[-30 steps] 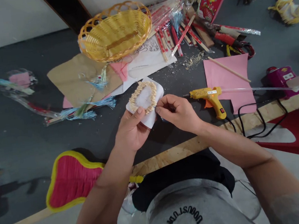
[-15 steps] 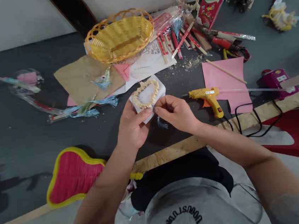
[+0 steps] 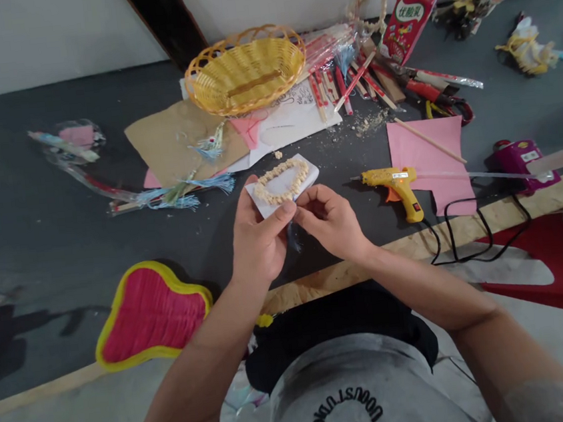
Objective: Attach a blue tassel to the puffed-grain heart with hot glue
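My left hand (image 3: 261, 243) grips a white card (image 3: 283, 184) from the left, thumb across its near edge. On the card lies a ring of cream-coloured, knobbly small pieces (image 3: 270, 197). My right hand (image 3: 334, 224) is closed in a pinch at the card's near edge, close to my left thumb. Below those fingertips hangs a blue tassel (image 3: 293, 236), partly hidden; its cord seems to run into the pinch, but the fingers cover that spot. A small cream cluster (image 3: 278, 155) rests on the table just behind the card.
A yellow glue gun (image 3: 394, 182) lies to the right by pink paper (image 3: 430, 145), its black cable (image 3: 484, 223) over the table edge. Behind stand a yellow basket (image 3: 247, 73), wrapped sticks (image 3: 343, 87) and a red drink carton (image 3: 410, 19). A red-and-yellow padded shape (image 3: 154, 312) is front left.
The card has tipped flatter, and a cream cluster now shows behind it. Less of the tassel is visible. Both hands keep their hold while the whole view has shifted slightly.
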`<state>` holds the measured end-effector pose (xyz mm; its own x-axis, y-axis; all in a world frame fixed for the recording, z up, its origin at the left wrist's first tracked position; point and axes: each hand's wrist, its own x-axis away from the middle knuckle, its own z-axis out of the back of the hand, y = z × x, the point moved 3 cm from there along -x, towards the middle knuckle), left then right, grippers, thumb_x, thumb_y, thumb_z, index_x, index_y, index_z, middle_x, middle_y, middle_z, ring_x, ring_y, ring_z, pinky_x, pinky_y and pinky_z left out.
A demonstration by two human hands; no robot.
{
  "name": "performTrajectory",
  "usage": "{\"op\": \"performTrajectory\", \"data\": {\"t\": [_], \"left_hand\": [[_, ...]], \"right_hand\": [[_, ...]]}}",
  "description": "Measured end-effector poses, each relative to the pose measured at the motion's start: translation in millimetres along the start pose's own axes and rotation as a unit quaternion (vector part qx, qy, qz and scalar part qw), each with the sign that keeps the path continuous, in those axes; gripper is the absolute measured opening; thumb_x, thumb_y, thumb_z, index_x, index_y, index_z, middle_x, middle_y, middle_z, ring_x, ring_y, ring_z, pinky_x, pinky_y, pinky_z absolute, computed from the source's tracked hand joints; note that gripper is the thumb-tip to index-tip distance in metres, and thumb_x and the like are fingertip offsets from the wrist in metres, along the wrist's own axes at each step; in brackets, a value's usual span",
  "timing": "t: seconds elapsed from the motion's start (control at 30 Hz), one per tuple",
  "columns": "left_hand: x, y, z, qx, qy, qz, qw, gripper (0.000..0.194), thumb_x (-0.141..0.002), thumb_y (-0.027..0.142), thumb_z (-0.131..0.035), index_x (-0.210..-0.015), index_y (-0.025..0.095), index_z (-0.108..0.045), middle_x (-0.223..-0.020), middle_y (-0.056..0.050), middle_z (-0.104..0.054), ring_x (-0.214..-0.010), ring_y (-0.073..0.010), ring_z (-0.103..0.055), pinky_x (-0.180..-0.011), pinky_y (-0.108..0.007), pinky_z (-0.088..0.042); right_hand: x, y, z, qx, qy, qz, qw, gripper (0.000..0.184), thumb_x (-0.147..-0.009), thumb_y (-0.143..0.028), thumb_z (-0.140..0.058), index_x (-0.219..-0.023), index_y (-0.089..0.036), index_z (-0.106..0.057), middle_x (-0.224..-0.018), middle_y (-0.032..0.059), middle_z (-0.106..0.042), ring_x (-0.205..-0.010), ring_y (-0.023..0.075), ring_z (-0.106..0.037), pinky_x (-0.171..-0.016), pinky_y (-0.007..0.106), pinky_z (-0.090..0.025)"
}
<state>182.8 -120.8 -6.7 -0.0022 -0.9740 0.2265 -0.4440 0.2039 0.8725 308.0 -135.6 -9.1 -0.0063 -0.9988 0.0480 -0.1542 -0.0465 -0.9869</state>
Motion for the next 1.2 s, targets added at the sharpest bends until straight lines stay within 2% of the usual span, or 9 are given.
{"op": "performTrajectory", "data": {"t": [0.2, 0.37, 0.43, 0.53, 0.63, 0.77, 0.87, 1.07, 1.2], "left_hand": [[2, 1, 7.2, -0.018, 0.008, -0.023, 1.0, 0.078, -0.06, 0.021, -0.092, -0.127, 0.033, -0.052, -0.127, -0.001, -0.066, -0.128, -0.0252, -0.059, -0.1, -0.033, -0.052], [-3, 5, 20.2, -0.066, 0.017, -0.049, 0.996, 0.088, -0.061, 0.024, -0.09, -0.137, 0.03, -0.046, -0.115, -0.002, -0.07, -0.116, -0.0261, -0.066, -0.098, -0.039, -0.055], [-4, 6, 25.3, -0.099, 0.017, -0.063, 0.993, 0.088, -0.062, 0.025, -0.088, -0.139, 0.03, -0.045, -0.111, -0.002, -0.071, -0.11, -0.0254, -0.068, -0.095, -0.041, -0.057], [-4, 8, 27.6, -0.137, 0.008, -0.081, 0.987, 0.088, -0.062, 0.024, -0.087, -0.139, 0.03, -0.046, -0.112, -0.003, -0.071, -0.106, -0.0253, -0.07, -0.09, -0.041, -0.059], [-2, 8, 24.0, -0.156, -0.008, -0.096, 0.983, 0.087, -0.063, 0.026, -0.087, -0.139, 0.028, -0.046, -0.114, -0.004, -0.071, -0.104, -0.0259, -0.07, -0.087, -0.039, -0.06], [1, 6, 18.1, -0.182, -0.024, -0.097, 0.978, 0.091, -0.063, 0.033, -0.089, -0.141, 0.028, -0.043, -0.108, -0.004, -0.071, -0.093, -0.025, -0.072, -0.078, -0.038, -0.061], [2, 3, 16.0, -0.19, -0.033, -0.089, 0.977, 0.092, -0.062, 0.037, -0.09, -0.141, 0.028, -0.043, -0.105, -0.004, -0.071, -0.089, -0.0231, -0.072, -0.076, -0.036, -0.061], [2, -2, 17.6, -0.189, -0.059, -0.087, 0.976, 0.088, -0.066, 0.038, -0.088, -0.142, 0.031, -0.043, -0.099, -0.002, -0.069, -0.085, -0.0206, -0.071, -0.073, -0.035, -0.061], [3, -2, 17.9, -0.172, -0.088, -0.093, 0.977, 0.083, -0.069, 0.034, -0.085, -0.141, 0.032, -0.044, -0.111, -0.004, -0.068, -0.1, -0.0218, -0.07, -0.082, -0.035, -0.06]], "right_hand": [[5, 6, -5, -0.012, -0.03, 0.01, 0.999, 0.019, -0.082, -0.034, -0.068, -0.084, -0.02, -0.055, -0.074, -0.004, -0.057, -0.064, 0.0082, -0.051, -0.06, 0.023, -0.043], [18, -7, 7, 0.128, -0.081, 0.018, 0.988, 0.016, -0.088, -0.035, -0.065, -0.092, -0.019, -0.06, -0.077, -0.0032, -0.06, -0.063, 0.0079, -0.05, -0.058, 0.022, -0.042], [23, -20, 16, 0.192, -0.079, 0.061, 0.976, 0.014, -0.092, -0.033, -0.06, -0.087, -0.02, -0.062, -0.073, -0.0038, -0.058, -0.059, 0.0073, -0.047, -0.055, 0.022, -0.039], [25, -40, 29, 0.261, -0.025, 0.153, 0.953, 0.012, -0.094, -0.028, -0.057, -0.086, -0.021, -0.063, -0.072, -0.0032, -0.059, -0.058, 0.0084, -0.047, -0.055, 0.024, -0.039], [20, -47, 35, 0.305, -0.006, 0.218, 0.927, 0.006, -0.093, -0.023, -0.058, -0.096, -0.022, -0.062, -0.085, 0.0011, -0.064, -0.073, 0.0129, -0.055, -0.065, 0.028, -0.045], [11, -39, 32, 0.354, -0.057, 0.259, 0.897, 0.019, -0.093, -0.023, -0.057, -0.111, -0.022, -0.059, -0.108, 0.0073, -0.068, -0.102, 0.0213, -0.06, -0.086, 0.038, -0.048], [9, -33, 27, 0.36, -0.078, 0.286, 0.885, 0.02, -0.096, -0.026, -0.056, -0.114, -0.02, -0.061, -0.111, 0.0089, -0.07, -0.112, 0.0225, -0.061, -0.097, 0.042, -0.045], [5, -27, 26, 0.344, -0.075, 0.282, 0.893, 0.015, -0.099, -0.027, -0.055, -0.107, -0.02, -0.066, -0.106, 0.0071, -0.073, -0.107, 0.0195, -0.064, -0.096, 0.038, -0.047], [4, -24, 28, 0.321, -0.076, 0.271, 0.904, 0.011, -0.098, -0.027, -0.057, -0.104, -0.022, -0.064, -0.104, 0.0053, -0.073, -0.103, 0.0188, -0.064, -0.094, 0.037, -0.048]]}}
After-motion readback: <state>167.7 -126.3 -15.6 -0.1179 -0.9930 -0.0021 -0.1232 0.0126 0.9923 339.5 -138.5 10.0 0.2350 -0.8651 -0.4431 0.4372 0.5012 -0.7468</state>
